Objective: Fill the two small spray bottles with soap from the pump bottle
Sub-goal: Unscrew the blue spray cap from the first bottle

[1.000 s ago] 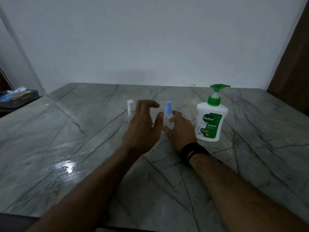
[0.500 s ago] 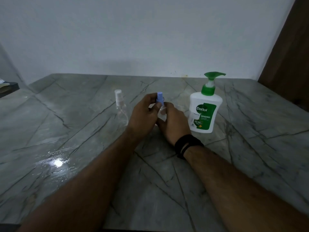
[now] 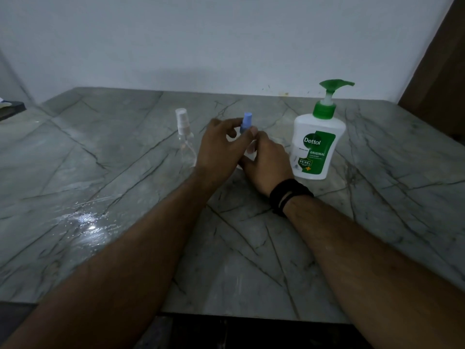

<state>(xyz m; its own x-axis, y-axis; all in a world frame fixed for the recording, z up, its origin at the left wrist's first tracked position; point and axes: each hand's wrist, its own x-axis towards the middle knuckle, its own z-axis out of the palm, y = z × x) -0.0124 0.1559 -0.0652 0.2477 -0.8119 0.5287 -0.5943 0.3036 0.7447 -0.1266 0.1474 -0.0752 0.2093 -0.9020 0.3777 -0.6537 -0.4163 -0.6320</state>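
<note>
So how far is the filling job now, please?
Nothing looks filled yet. In hand: the left hand pinches the blue cap of one spray bottle, while the right hand holds its body, apparently opening it. Left: the white-capped bottle stands closed and looks empty, and the pump bottle stands untouched, so both fills remain.

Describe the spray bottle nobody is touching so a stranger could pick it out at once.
On the grey marble table, look left of the big green-and-white pump bottle, past both hands. The clear spray bottle stands alone there. Its cap is white, while its neighbour's is blue and held.
</note>
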